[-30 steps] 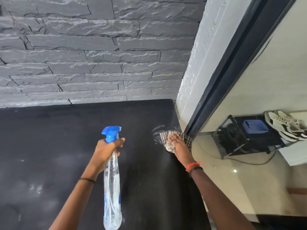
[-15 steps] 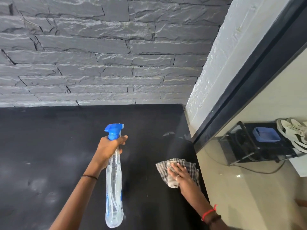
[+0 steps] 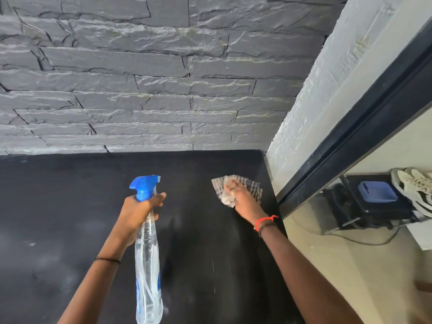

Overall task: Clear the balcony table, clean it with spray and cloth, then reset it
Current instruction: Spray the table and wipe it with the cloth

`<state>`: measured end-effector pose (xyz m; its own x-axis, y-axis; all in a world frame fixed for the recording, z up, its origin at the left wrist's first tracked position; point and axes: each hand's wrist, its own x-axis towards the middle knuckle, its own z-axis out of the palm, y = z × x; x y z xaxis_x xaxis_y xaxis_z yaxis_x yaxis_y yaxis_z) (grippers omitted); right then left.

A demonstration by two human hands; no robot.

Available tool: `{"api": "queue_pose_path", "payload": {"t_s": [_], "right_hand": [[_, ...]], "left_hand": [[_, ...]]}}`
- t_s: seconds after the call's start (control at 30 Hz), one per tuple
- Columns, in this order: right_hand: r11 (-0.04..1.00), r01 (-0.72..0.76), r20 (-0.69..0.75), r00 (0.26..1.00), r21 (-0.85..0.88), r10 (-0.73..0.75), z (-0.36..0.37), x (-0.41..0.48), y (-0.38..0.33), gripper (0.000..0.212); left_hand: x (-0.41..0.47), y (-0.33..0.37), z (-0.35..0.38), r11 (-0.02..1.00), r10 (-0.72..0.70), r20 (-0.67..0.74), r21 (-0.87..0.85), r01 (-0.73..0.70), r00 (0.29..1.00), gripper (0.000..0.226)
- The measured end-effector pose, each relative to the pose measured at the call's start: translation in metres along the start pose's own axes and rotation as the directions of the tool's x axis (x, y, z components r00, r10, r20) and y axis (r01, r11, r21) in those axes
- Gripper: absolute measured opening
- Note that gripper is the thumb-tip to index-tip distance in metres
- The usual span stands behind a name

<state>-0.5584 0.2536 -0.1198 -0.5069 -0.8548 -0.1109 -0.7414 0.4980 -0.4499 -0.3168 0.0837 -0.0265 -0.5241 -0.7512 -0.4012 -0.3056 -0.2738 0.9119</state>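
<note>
1 black tabletop (image 3: 58, 206), grey stone wall (image 3: 140, 78) behind, glossy floor (image 3: 350, 265) right

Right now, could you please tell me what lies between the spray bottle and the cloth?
In the head view, only a bare, faintly streaked stretch of the black tabletop lies between the spray bottle and the cloth.
</note>
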Motion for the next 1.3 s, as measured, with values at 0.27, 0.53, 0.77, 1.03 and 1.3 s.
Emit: {"api": "queue_pose_path", "payload": {"t_s": [0.27,0.53,0.77,1.03,1.3], "right_hand": [[0.982,0.187,0.049,0.981,-0.014,-0.186,0.043,-0.126,0.002,0.077],[0.99,-0.142,-0.102,0.985,-0.002,0.141,-0.025,-0.01,0.069,0.065],[0.993,-0.106,-0.049,0.993,-0.052,0.103,-0.034,0.103,0.024,0.052],[0.957,0.289,0.1,0.953,-0.022,-0.286,0.051,-0.009,-0.057,0.071],[0.991,0.136,0.076,0.988,-0.001,-0.135,0.032,-0.152,0.009,0.08]], "left_hand": [[0.022,0.006,-0.005,1.0,0.012,-0.015,-0.007,-0.013,1.0,0.016],[0.026,0.011,-0.005,1.0,-0.001,-0.037,-0.002,0.001,0.999,0.016],[0.03,0.012,-0.016,1.0,-0.003,-0.079,0.009,0.004,0.997,0.016],[0.037,0.015,-0.019,0.999,0.025,-0.097,0.033,-0.022,0.995,0.014],[0.021,0.013,-0.018,1.0,0.025,-0.102,0.017,-0.024,0.994,0.015]]}}
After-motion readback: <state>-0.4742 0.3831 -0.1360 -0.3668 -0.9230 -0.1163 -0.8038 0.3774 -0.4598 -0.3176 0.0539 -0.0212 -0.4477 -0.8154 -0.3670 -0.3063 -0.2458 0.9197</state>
